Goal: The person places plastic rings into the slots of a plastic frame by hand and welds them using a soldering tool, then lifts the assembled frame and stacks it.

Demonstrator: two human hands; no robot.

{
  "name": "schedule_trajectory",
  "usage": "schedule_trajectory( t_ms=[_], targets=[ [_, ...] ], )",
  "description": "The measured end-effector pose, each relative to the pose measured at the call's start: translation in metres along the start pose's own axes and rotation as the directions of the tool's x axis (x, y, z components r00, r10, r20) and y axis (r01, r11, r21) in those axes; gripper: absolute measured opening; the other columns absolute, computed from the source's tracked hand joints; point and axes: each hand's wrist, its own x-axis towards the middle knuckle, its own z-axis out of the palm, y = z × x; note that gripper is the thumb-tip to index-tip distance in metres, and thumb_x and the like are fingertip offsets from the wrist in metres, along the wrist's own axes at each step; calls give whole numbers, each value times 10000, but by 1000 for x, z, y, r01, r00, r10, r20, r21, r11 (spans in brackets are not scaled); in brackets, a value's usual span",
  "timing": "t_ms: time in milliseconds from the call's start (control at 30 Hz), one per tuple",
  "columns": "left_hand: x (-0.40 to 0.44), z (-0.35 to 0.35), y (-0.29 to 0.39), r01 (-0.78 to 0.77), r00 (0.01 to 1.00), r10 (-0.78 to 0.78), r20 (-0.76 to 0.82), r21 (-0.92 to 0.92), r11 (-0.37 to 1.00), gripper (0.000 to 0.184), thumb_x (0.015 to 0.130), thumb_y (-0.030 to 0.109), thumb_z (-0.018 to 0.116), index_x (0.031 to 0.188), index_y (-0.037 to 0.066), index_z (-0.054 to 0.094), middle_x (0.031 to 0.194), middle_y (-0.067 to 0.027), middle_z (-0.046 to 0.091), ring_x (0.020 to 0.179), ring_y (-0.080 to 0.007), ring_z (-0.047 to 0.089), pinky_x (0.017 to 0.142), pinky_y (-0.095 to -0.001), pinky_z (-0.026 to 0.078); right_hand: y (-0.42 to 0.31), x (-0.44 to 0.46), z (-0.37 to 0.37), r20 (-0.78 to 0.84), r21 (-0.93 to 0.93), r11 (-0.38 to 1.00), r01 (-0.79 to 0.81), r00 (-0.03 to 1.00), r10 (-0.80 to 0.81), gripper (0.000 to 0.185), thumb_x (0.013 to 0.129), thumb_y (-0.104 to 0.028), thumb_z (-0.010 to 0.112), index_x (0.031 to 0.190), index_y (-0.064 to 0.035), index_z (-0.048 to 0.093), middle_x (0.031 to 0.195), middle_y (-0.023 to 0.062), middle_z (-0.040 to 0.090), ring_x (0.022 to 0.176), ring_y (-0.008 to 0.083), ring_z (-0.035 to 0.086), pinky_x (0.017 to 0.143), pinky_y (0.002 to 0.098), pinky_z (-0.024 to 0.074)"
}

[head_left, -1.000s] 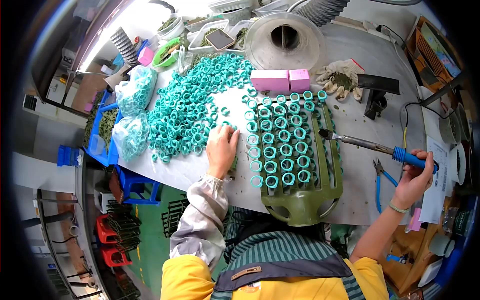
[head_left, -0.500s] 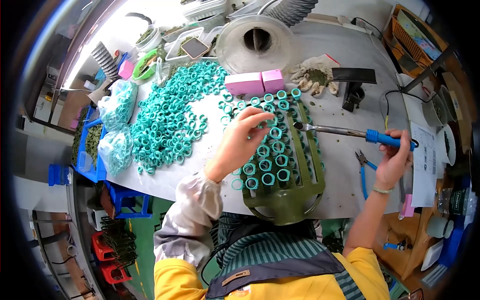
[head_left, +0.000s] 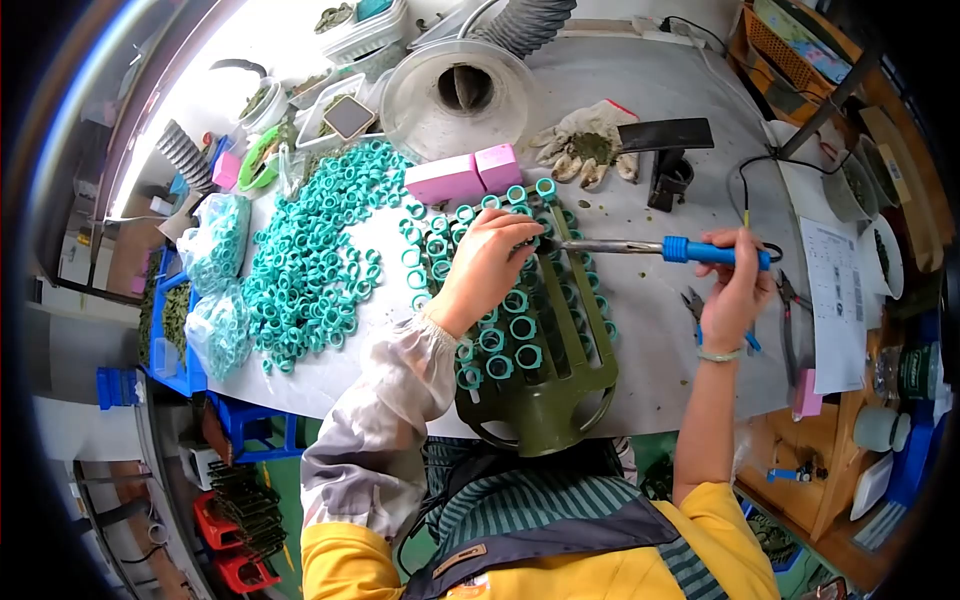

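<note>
My right hand (head_left: 735, 290) grips the blue handle of a soldering iron (head_left: 610, 246), its metal shaft level and pointing left. The iron's tip meets the fingertips of my left hand (head_left: 490, 262), which are closed over the green frame (head_left: 545, 400). A teal ring seems pinched there, mostly hidden by the fingers. Rows of teal rings (head_left: 524, 327) are set along the frame's bars. Left of the frame lies a large heap of loose teal rings (head_left: 310, 260). A pink block (head_left: 445, 180) sits at the frame's far end.
A funnel-shaped hood (head_left: 420, 110) with a grey hose stands at the back. A soiled glove (head_left: 590, 140) and a black stand (head_left: 668, 170) lie behind the iron. Pliers (head_left: 790, 310) and a printed sheet (head_left: 832, 300) are at right; bagged rings (head_left: 215, 240) at left.
The view has shifted, so the table's contents sit further left. The iron's tip has come up to my left hand's fingertips, over the frame.
</note>
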Motion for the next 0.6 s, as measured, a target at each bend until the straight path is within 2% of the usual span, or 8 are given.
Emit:
schedule_trajectory(
  t_ms=[200, 233, 300, 367, 433, 500, 600],
  targets=[
    [-4, -6, -6, -52, 999, 52, 11, 31, 998, 321, 798, 73, 722, 1114, 43, 672, 1133, -129, 656, 1043, -320, 591, 928, -395, 478, -15, 3, -18, -61, -37, 999, -9, 998, 7, 291, 959, -217, 578, 781, 6, 630, 802, 142, 677, 536, 115, 547, 476, 223, 428],
    [-5, -12, -8, -28, 996, 22, -84, -65, 997, 269, 827, 81, 708, 1090, 38, 673, 1154, -143, 642, 1018, -311, 608, 912, -384, 489, -17, 3, -19, -61, -34, 999, -7, 998, 5, 288, 955, -223, 581, 779, 0, 629, 806, 140, 676, 534, 114, 540, 473, 224, 423],
    [-14, -38, -32, 221, 948, -282, -145, -338, 915, 208, 852, 84, 689, 1055, 38, 673, 1060, -151, 665, 961, -291, 641, 887, -368, 503, -23, 2, -17, -89, -30, 999, -27, 996, 24, 274, 939, -234, 595, 776, -17, 628, 809, 126, 666, 559, 118, 550, 475, 223, 416],
    [-39, -74, -72, 425, 850, -470, -238, -215, 879, 183, 817, 81, 688, 994, 42, 665, 977, -141, 635, 898, -314, 609, 820, -433, 498, -27, 1, -17, -107, -26, 999, -26, 994, 23, 267, 932, -234, 601, 773, -22, 628, 807, 118, 659, 575, 121, 557, 476, 221, 414],
    [-85, -101, -125, 490, 871, -460, -172, 264, 830, 156, 805, 103, 694, 958, 77, 704, 948, -128, 627, 895, -317, 601, 796, -429, 495, -27, -1, -20, -104, -29, 999, -27, 994, 24, 260, 928, -235, 602, 767, -33, 630, 801, 104, 654, 601, 125, 576, 467, 212, 406],
    [-115, -111, -135, 534, 811, -579, -87, 515, 671, 130, 771, 120, 726, 899, 101, 736, 923, -124, 623, 914, -322, 595, 785, -414, 491, -29, -2, -19, -115, -39, 999, -21, 993, 16, 258, 927, -236, 603, 764, -37, 630, 802, 100, 655, 613, 122, 584, 463, 208, 404],
    [-134, -108, -129, 606, 769, -637, -61, 387, 695, 124, 758, 126, 752, 875, 88, 742, 926, -120, 621, 922, -323, 588, 806, -389, 487, -31, -4, -20, -88, -36, 999, -28, 996, 25, 254, 924, -237, 608, 764, -42, 632, 802, 96, 655, 613, 117, 589, 460, 204, 403]
  ],
)
